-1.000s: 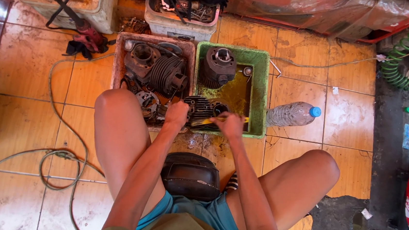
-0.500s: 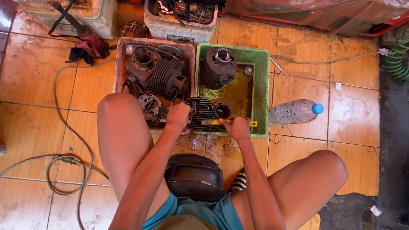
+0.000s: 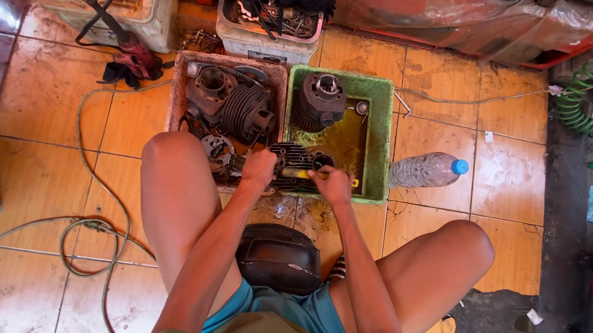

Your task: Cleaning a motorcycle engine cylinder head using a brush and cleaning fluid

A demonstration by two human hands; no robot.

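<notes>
The person squats on a low stool (image 3: 279,257) over two trays on the tiled floor, both hands at work on a finned cylinder (image 3: 295,165) that sits at the near left corner of the green tray (image 3: 380,141), half over the edge toward the brown tray (image 3: 178,101). The left hand (image 3: 259,168) is closed round the cylinder's left side, steadying it; the right hand (image 3: 334,186) is wrapped round a yellow-handled tool (image 3: 301,174) that lies across the fins, though I cannot tell whether it is a brush or a scraper. To my eye the scrubbing goes best if the left hand keeps the cylinder pinned against the tray wall so it does not roll, and the tool runs along the fins rather than across them, with the part kept low over the liquid so drips fall back in. The green tray holds a shallow pool of murky yellow-brown liquid, a second dark cylinder (image 3: 321,99) standing at its far left, and a small round piece beside that. The brown tray is dry and crowded: a crankcase half (image 3: 211,89), a ribbed cylinder head (image 3: 244,113), and smaller round parts nearer the knee. A clear bottle (image 3: 427,170) with a blue cap lies just right of the green tray; a white tub (image 3: 267,41) of oddments stands behind.
</notes>
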